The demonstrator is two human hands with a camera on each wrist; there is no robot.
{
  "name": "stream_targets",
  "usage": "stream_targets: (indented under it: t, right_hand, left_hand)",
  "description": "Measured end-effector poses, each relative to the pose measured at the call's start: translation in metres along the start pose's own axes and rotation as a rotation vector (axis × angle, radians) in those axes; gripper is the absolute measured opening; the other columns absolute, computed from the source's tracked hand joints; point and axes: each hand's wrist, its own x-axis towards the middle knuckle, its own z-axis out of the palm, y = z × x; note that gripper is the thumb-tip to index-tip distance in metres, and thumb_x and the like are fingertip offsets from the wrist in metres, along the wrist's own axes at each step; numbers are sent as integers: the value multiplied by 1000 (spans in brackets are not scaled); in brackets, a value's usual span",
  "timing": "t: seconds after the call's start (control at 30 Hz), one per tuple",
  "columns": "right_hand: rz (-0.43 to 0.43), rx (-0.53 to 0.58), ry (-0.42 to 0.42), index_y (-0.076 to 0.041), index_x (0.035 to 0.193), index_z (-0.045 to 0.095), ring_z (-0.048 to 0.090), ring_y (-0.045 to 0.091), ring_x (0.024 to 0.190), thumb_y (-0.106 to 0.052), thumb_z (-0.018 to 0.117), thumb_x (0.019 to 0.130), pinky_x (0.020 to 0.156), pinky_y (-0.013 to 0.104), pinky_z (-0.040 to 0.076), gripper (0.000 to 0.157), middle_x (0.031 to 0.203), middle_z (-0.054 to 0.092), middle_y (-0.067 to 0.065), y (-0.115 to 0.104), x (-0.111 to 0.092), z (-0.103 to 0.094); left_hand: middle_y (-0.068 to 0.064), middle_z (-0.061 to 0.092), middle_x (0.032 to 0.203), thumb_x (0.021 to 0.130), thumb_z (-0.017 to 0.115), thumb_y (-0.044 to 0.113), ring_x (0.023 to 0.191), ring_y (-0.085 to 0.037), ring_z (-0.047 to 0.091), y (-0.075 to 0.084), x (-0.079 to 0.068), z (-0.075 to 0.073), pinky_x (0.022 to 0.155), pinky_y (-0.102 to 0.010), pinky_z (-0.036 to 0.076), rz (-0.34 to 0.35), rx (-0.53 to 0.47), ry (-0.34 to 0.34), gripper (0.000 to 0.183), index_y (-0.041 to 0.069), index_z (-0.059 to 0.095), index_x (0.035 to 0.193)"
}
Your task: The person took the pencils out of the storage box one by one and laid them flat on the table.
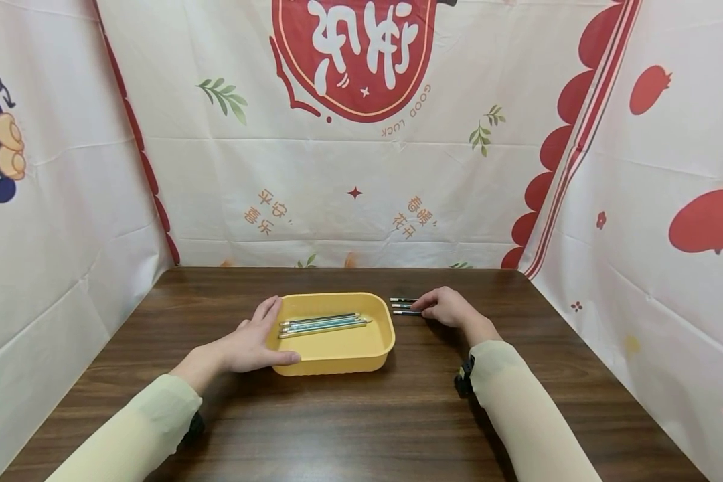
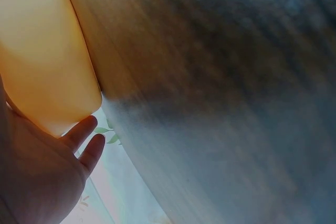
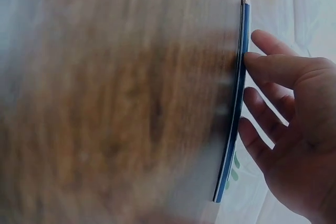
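A yellow plastic basket (image 1: pixel 337 365) stands on the table, with several pencils (image 1: pixel 322 325) lying side by side in it. My left hand (image 1: pixel 250 345) spans its left end, thumb along the front rim and fingers spread at the back left corner. In the left wrist view, two straight fingers (image 2: pixel 90 153) show beside the basket wall (image 2: pixel 52 51). Right of the basket, three pencils (image 1: pixel 402 306) with eraser ends lie in a row. My right hand (image 1: pixel 448 306) is over their right part. Its thumb tip touches a dark blue pencil (image 3: pixel 239 98) in the right wrist view, the other fingers loosely bent beside it.
The dark wood-grain table (image 1: pixel 337 422) ends at the back against a white printed cloth (image 1: pixel 349 161). More printed cloth hangs along the left and right sides. Each wrist carries a small black device (image 1: pixel 464 378) under its sleeve.
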Motion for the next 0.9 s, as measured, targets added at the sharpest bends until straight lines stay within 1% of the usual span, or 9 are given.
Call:
stream_targets:
  t: [0.07, 0.13, 0.27, 0.37, 0.5, 0.6, 0.7, 0.77, 0.9]
  right_hand:
    - [6, 9, 10, -15, 120, 87, 67, 34, 129, -3, 70, 102, 115, 58, 50, 27, 128, 81, 10, -2, 0, -1]
    - [-9, 8, 20, -14, 122, 86, 68, 33, 126, -4, 70, 103, 112, 57, 52, 26, 127, 80, 11, -4, -1, -3]
    - [-42, 28, 41, -10, 124, 84, 68, 30, 118, -5, 69, 104, 104, 52, 57, 26, 125, 80, 12, -12, 1, -7]
    - [-69, 47, 54, -10, 127, 83, 70, 26, 115, -7, 68, 105, 99, 46, 59, 27, 125, 81, 11, -22, 2, -10]
    - [-99, 82, 66, -10, 132, 80, 71, 25, 112, -9, 68, 106, 96, 44, 58, 29, 126, 80, 14, -41, 2, -13]
    - [-120, 113, 79, -8, 135, 78, 70, 26, 110, -10, 69, 106, 96, 46, 58, 30, 127, 78, 16, -58, 3, -12]
    - [-149, 133, 88, -8, 134, 78, 69, 25, 110, -11, 69, 106, 97, 46, 58, 29, 126, 77, 14, -74, 5, -9]
    - [-163, 151, 86, -9, 133, 79, 69, 25, 109, -12, 70, 106, 96, 44, 58, 28, 124, 77, 13, -85, 6, -6]
    - [-189, 190, 70, -10, 131, 79, 70, 23, 106, -11, 70, 106, 91, 38, 59, 27, 121, 77, 10, -103, 7, 0]
  left_hand:
    - [-22, -5, 183, 92, 76, 72, 163, -53, 28, 0, 0, 0, 129, -74, 20, 0, 1, -1, 134, 2, -2, 176]
    - [-22, -5, 183, 92, 76, 72, 163, -53, 28, 0, 0, 0, 129, -74, 19, 0, 1, -3, 134, 2, -2, 176]
    - [-21, -6, 183, 93, 76, 71, 164, -51, 26, 0, 0, 0, 129, -74, 20, 2, 1, -6, 134, 2, -2, 176]
    - [-22, -6, 183, 93, 76, 70, 164, -51, 26, -1, 1, -1, 129, -74, 20, -1, 4, -10, 133, 2, -2, 176]
    - [-23, -6, 183, 94, 75, 71, 164, -51, 25, -2, 1, -2, 130, -75, 18, -4, 6, -15, 133, 2, -3, 176]
    - [-22, -6, 183, 94, 75, 71, 165, -50, 24, -3, 2, -2, 130, -75, 18, -2, 3, -14, 133, 1, -2, 176]
    - [-21, -6, 184, 93, 76, 71, 166, -49, 22, -3, 2, -3, 129, -75, 18, -2, -3, -16, 133, 1, -2, 176]
    - [-21, -6, 184, 93, 76, 71, 166, -50, 21, -3, 2, -3, 129, -75, 18, -3, -5, -16, 133, 1, -2, 176]
    - [-21, -7, 184, 93, 75, 72, 167, -50, 20, -4, 2, -3, 129, -75, 17, 1, -8, -20, 134, 2, -3, 176]
